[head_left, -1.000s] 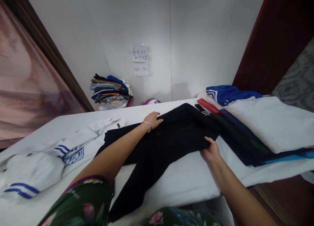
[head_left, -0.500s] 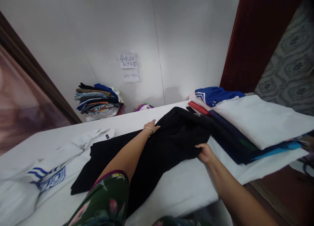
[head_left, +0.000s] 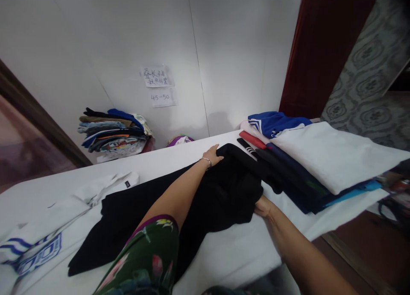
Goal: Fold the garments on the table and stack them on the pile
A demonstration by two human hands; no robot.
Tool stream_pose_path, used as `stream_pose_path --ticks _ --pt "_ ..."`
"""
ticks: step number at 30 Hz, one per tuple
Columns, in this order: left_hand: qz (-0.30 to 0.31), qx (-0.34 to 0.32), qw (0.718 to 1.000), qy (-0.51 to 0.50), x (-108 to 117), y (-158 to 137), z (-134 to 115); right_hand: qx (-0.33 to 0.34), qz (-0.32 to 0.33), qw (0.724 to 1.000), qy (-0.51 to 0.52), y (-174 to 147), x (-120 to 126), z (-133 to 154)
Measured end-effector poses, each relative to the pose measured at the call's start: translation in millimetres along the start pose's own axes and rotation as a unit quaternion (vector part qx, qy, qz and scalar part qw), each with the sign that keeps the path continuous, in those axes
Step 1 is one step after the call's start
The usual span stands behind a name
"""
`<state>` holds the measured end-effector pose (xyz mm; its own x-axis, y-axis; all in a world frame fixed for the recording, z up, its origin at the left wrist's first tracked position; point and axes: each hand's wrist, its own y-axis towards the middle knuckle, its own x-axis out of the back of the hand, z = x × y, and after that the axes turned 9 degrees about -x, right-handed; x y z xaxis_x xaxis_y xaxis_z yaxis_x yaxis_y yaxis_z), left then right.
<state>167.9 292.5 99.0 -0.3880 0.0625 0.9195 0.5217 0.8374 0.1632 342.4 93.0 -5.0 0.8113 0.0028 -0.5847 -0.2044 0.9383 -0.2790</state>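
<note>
A black garment (head_left: 221,192) lies spread and rumpled over the white table, its right part raised in folds. At its far edge, my left hand (head_left: 212,155), with a bracelet at the wrist, pinches the cloth between thumb and fingers. My right hand (head_left: 264,206) is at the garment's right edge, palm partly showing. Its fingers are hidden in the black folds, so their grip cannot be seen. A black sleeve-like part hangs toward the right, beside the stacked clothes. Left of the garment lies a white top (head_left: 80,201) with blue stripes and blue lettering.
Folded clothes, with a white garment (head_left: 336,158) and a blue one (head_left: 275,123) on top, are piled at the right. Another clothes stack (head_left: 115,132) stands behind the table (head_left: 57,181) at left. Paper notes (head_left: 158,83) hang on the wall.
My left hand has moved right along the garment's far edge. My right hand's fingers have slipped out of sight into the cloth, and the right part is more bunched. The view has shifted right.
</note>
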Motion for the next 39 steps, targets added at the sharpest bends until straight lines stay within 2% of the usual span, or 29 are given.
stream_pose_path --ticks 4,7,10,13,16,18,19,20,22,23,24,25,27,31,34,39 --pt "0.02 -0.008 0.999 -0.029 -5 8 -20 -0.031 0.004 0.998 -0.046 1 0 -1" --pt "-0.009 0.005 0.998 -0.055 -1 13 -31 -0.038 0.004 0.998 -0.049 0 -1 0" --pt "-0.1 0.042 0.99 -0.094 26 19 -26 -0.037 0.005 0.998 -0.049 -5 -5 4" --pt "-0.227 0.127 0.955 -0.144 75 18 2 -0.025 0.007 0.999 -0.035 -8 -7 10" --pt "-0.336 0.226 0.893 -0.195 125 1 48 -0.017 -0.004 1.0 -0.002 -6 -2 16" --pt "-0.383 0.266 0.855 -0.227 148 -23 79 -0.019 -0.01 1.0 0.019 -2 4 18" --pt "-0.405 0.288 0.827 -0.263 154 -38 94 -0.019 -0.015 0.999 0.031 1 7 18" --pt "-0.427 0.313 0.789 -0.311 156 -54 107 -0.018 -0.025 0.999 0.044 3 9 19" --pt "-0.46 0.371 0.686 -0.425 152 -89 131 -0.009 -0.053 0.996 0.065 6 12 18" --pt "-0.463 0.395 0.65 -0.455 145 -107 140 -0.002 -0.065 0.995 0.072 7 11 18" --pt "-0.461 0.414 0.627 -0.473 137 -123 148 0.005 -0.072 0.995 0.075 7 10 17" --pt "-0.454 0.426 0.621 -0.477 128 -138 154 0.01 -0.073 0.994 0.075 6 8 16" --pt "-0.431 0.429 0.627 -0.487 110 -162 160 0.009 -0.076 0.994 0.073 5 2 14" --pt "-0.37 0.403 0.664 -0.509 90 -187 162 -0.031 -0.121 0.99 0.06 2 -7 9" --pt "-0.326 0.402 0.702 -0.489 90 -196 165 -0.05 -0.152 0.986 0.05 1 -7 6" --pt "-0.267 0.451 0.761 -0.382 110 -213 183 -0.044 -0.131 0.99 0.021 -8 0 3"
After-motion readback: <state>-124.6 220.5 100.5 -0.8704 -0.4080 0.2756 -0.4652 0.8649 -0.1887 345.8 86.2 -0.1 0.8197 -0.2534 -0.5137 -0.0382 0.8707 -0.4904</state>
